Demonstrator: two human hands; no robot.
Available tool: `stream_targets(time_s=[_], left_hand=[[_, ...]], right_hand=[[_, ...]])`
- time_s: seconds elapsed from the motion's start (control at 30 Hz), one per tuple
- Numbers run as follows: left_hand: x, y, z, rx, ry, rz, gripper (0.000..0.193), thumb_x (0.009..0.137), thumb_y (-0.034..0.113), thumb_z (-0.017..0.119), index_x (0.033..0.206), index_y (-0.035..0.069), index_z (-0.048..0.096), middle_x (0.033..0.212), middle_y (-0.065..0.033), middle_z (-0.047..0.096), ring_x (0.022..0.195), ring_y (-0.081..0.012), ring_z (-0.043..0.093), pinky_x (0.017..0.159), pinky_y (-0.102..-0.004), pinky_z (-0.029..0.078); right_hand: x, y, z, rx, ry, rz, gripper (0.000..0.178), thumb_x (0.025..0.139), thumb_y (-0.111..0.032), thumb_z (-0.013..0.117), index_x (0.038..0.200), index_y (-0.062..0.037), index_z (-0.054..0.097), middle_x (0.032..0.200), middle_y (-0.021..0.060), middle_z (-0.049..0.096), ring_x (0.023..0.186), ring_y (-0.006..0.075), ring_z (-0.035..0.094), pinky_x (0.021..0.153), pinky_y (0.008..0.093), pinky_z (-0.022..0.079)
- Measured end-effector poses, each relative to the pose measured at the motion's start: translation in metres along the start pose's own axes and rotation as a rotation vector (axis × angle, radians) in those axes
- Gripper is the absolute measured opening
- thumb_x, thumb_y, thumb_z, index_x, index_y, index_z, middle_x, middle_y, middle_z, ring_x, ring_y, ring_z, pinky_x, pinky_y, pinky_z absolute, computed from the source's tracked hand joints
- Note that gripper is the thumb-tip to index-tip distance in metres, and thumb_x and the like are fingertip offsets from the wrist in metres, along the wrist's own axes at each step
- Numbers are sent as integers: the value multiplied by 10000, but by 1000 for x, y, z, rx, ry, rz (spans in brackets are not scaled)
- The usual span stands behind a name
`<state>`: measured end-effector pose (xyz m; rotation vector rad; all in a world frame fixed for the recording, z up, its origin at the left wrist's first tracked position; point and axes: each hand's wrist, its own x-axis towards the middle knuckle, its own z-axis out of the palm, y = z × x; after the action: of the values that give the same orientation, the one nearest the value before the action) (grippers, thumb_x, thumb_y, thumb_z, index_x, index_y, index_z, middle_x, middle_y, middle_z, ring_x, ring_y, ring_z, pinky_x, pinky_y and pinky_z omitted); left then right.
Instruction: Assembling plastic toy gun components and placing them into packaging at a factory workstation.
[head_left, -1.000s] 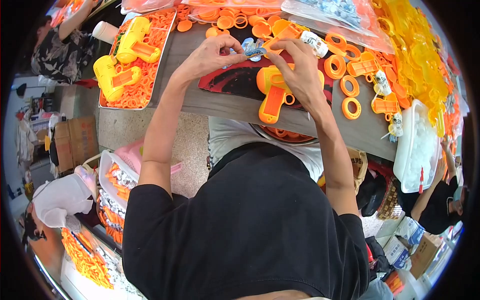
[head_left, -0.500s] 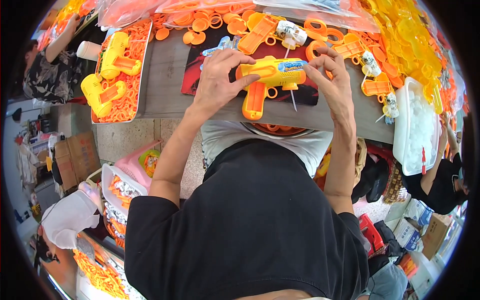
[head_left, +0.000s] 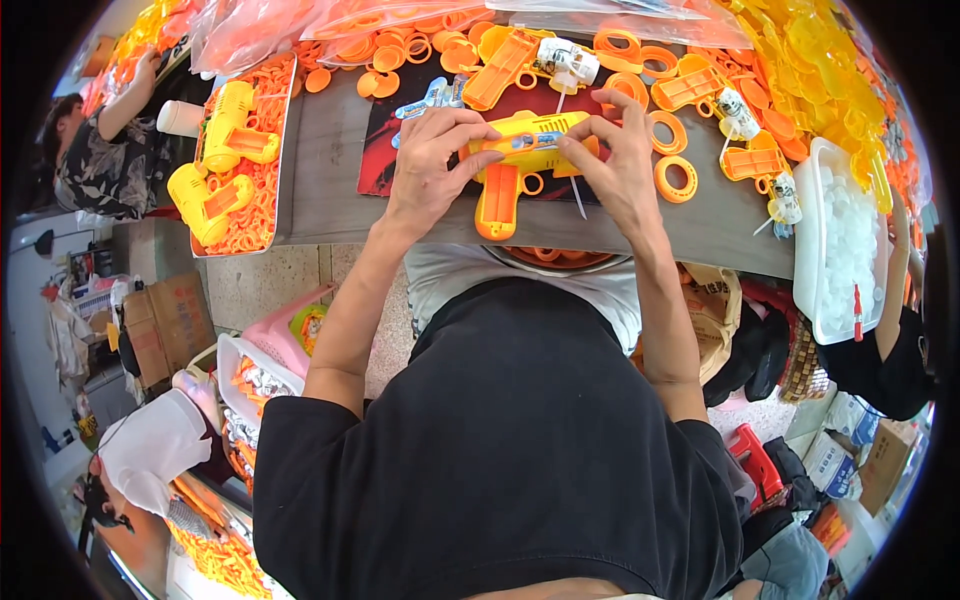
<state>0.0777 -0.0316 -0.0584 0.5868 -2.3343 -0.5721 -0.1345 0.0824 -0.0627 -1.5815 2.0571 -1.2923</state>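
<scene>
An orange and yellow toy gun (head_left: 512, 165) lies across the near edge of a grey table (head_left: 330, 180), its grip pointing toward me. My left hand (head_left: 432, 158) clasps its left end and my right hand (head_left: 618, 165) pinches its right end. Under the toy is a dark red mat (head_left: 385, 150). Loose orange rings (head_left: 676, 180) and orange gun halves (head_left: 498, 68) lie just beyond my hands. A thin white wire (head_left: 578, 200) hangs from the toy near my right fingers.
A tray (head_left: 255, 170) at left holds two yellow toy guns (head_left: 215, 165) on orange rings. A white bin (head_left: 838, 240) of white parts stands at right, with yellow parts (head_left: 820, 70) piled behind. Other people sit at far left (head_left: 105, 150) and right (head_left: 890, 350). Boxes and baskets (head_left: 270, 350) crowd the floor.
The orange gun half I handled a second ago now carries a yellow top shell. Both hands have drawn the joined toy nearer the table edge, gripping its two ends.
</scene>
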Motion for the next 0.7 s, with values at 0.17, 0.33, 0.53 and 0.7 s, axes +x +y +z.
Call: stream_targets(time_s=[0.17, 0.33, 0.53, 0.7], left_hand=[[5, 8, -6, 79, -42, 4, 227, 781, 150, 798, 985, 73, 735, 1004, -17, 675, 992, -183, 615, 850, -350, 416], [2, 1, -3, -121, -40, -58, 230, 766, 138, 797, 972, 61, 728, 1040, -46, 660, 1006, -224, 609, 892, -361, 446], [-2, -3, -1, -287, -50, -156, 219, 789, 113, 781, 992, 50, 728, 1069, -67, 651, 1043, -235, 608, 932, -347, 468], [-5, -5, 0, -297, -49, -178, 233, 792, 122, 782, 1006, 51, 718, 1075, -63, 650, 1038, -247, 613, 933, -352, 469]], right_hand=[[10, -15, 3, -212, -82, -110, 202, 781, -235, 777, 863, -65, 704, 1320, 105, 497, 1202, 299, 436, 1031, 451, 352], [16, -21, 0, -92, -112, -162, 186, 801, -138, 751, 972, -93, 693, 1320, 94, 514, 1221, 308, 455, 1047, 461, 341], [6, -16, -1, -235, -217, -534, 390, 802, -2, 683, 1160, -154, 698, 1375, 90, 508, 1255, 319, 470, 1057, 449, 354], [3, -21, 3, -160, -223, -452, 412, 833, 2, 637, 1217, -137, 688, 1357, 95, 545, 1260, 310, 492, 1078, 444, 348]])
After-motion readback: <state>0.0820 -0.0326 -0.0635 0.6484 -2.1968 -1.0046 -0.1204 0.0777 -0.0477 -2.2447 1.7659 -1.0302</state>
